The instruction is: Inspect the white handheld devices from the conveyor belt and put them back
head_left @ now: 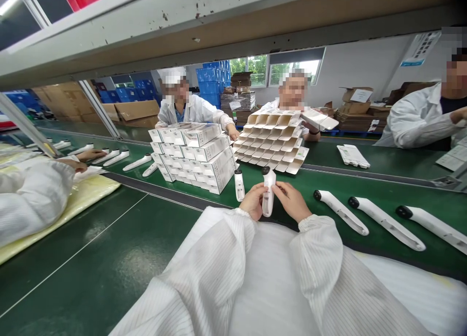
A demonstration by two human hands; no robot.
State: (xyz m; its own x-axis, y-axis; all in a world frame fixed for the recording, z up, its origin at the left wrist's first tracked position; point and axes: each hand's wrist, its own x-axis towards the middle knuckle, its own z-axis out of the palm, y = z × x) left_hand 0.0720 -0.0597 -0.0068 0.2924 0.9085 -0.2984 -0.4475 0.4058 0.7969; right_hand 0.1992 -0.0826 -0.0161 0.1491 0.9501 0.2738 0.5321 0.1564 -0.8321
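Between my two hands is a white forehead thermometer [269, 200] with a black head, held upright with its open battery compartment facing me. My left hand [253, 203] is closed around its left side. The thumb and fingers of my right hand [293, 202] grip it from the right, near the top. A similar thermometer [239, 185] lies on the green belt just left of my hands. To the right, several more lie in a slanted row, the nearest thermometer [341, 212] being close to my right hand.
Ahead stand a stack of white printed boxes [193, 156] and a pile of open-ended cartons [272, 139]. Co-workers in white coats sit across the belt; another person's sleeve [34, 195] is at left. A metal shelf beam [175, 29] crosses overhead. White foam sheet [408, 287] lies right.
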